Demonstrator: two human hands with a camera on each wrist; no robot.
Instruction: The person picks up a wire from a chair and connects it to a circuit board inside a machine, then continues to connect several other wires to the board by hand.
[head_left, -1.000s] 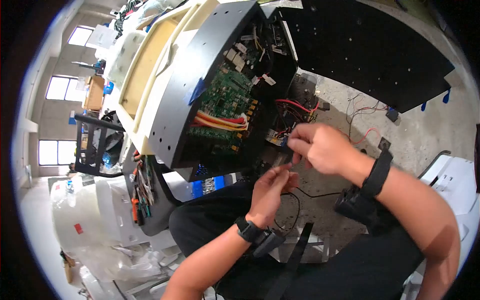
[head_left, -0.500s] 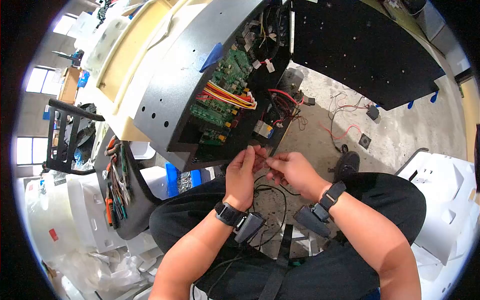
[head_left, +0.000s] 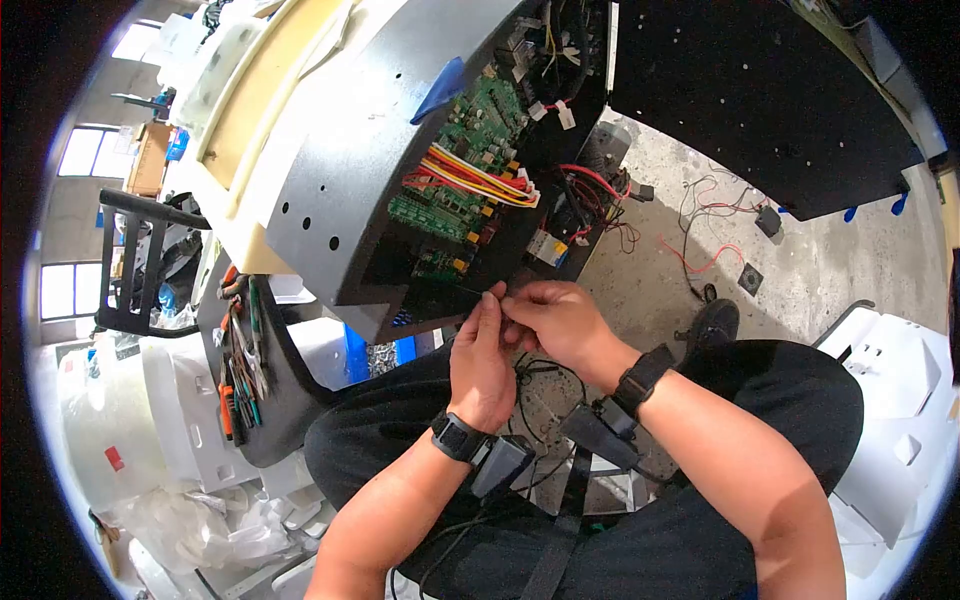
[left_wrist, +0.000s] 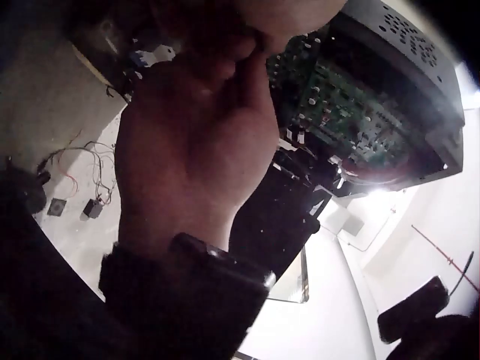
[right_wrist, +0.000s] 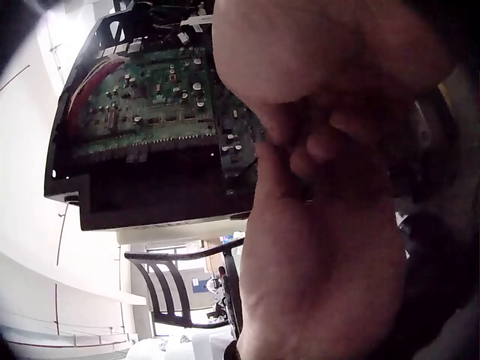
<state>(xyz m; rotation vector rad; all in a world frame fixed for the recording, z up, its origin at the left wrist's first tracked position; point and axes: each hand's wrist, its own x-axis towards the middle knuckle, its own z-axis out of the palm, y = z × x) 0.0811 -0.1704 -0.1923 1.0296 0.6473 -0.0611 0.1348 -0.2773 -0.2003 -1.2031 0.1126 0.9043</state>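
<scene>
My left hand (head_left: 482, 375) and right hand (head_left: 562, 318) meet at the fingertips, just below the open black metal housing (head_left: 385, 130). Both pinch a small thin piece between thumb and fingers; most of it is hidden, and I cannot tell its kind. Inside the housing is a green circuit board (head_left: 485, 125), with a bundle of red, yellow and white wires (head_left: 480, 182) across it. Close beyond the right hand sits a small white, blue and yellow block (head_left: 547, 248). Each wrist view shows the hands pressed close together, the left hand (right_wrist: 322, 247) and right hand (left_wrist: 195, 150) dark against the board.
Pliers and other hand tools (head_left: 240, 360) lie on a dark seat at left. A blue bin (head_left: 357, 355) holds small metal parts. A black panel (head_left: 740, 100) stands at upper right. Loose wires (head_left: 690, 235) lie on the floor, white plastic parts (head_left: 890, 390) at right.
My right hand has come down and left to meet the left hand; both have since shifted slightly, staying together at the fingertips. The head view has turned.
</scene>
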